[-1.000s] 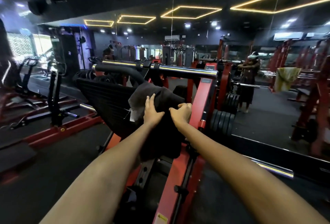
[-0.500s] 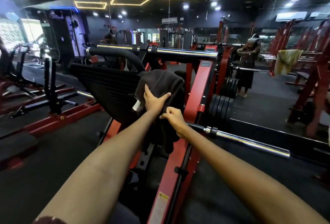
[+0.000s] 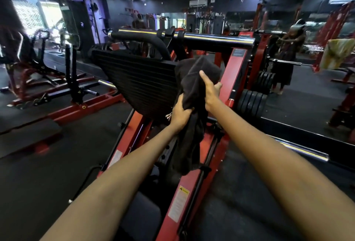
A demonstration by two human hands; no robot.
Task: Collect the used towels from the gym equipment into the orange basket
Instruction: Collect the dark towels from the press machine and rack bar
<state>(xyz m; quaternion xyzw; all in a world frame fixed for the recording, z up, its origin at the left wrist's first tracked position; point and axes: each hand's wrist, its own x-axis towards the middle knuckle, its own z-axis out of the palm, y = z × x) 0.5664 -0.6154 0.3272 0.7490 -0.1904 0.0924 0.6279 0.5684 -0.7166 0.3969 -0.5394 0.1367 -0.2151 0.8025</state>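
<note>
A dark grey towel (image 3: 194,125) hangs in front of the red leg-press machine (image 3: 236,68), beside its black ribbed footplate (image 3: 138,83). My left hand (image 3: 180,113) grips the towel lower down at its left edge. My right hand (image 3: 209,89) holds the upper part, fingers pressed into the cloth. The towel's lower half dangles over the machine's red rails. A yellow-green towel (image 3: 338,52) drapes over red equipment at the far right. No orange basket is in view.
A chrome bar (image 3: 215,40) crosses the top of the machine. Black weight plates (image 3: 251,102) are stacked on its right side. A mirror wall at the right shows a person's reflection (image 3: 288,58). Another red-framed machine (image 3: 63,87) stands to the left on dark rubber flooring.
The towel has come off the top of the footplate and now hangs from both hands. My left hand dropped lower on the cloth while my right hand moved up. The view tilted down and closer.
</note>
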